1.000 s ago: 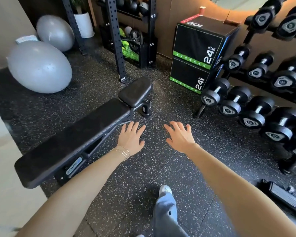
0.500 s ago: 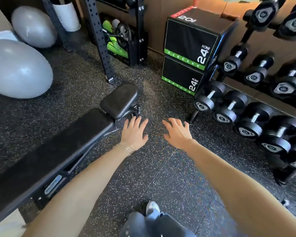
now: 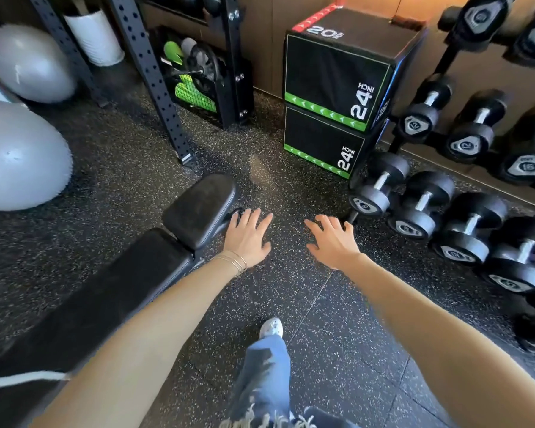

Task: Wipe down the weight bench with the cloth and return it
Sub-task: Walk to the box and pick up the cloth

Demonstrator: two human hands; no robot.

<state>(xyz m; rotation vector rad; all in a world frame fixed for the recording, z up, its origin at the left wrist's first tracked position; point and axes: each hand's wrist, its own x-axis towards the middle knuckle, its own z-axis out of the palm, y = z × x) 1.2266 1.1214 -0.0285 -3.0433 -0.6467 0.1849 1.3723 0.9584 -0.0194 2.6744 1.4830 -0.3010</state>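
A black padded weight bench (image 3: pixel 112 288) runs from the lower left up to its small seat pad (image 3: pixel 198 208) near the middle of the floor. My left hand (image 3: pixel 249 239) is stretched forward with fingers spread, just right of the seat pad, holding nothing. My right hand (image 3: pixel 332 240) is held out beside it, fingers spread and empty. No cloth is in view.
A dumbbell rack (image 3: pixel 464 211) fills the right side. Two stacked black plyo boxes (image 3: pixel 337 97) stand ahead. A black rack upright (image 3: pixel 155 88) and grey exercise balls (image 3: pixel 16 156) are at left. My shoe (image 3: pixel 271 327) steps on speckled rubber floor.
I have walked forward along the bench. The bench has slid toward the lower left of the view, and the plyo boxes and dumbbells are closer. Both hands stay spread and empty.
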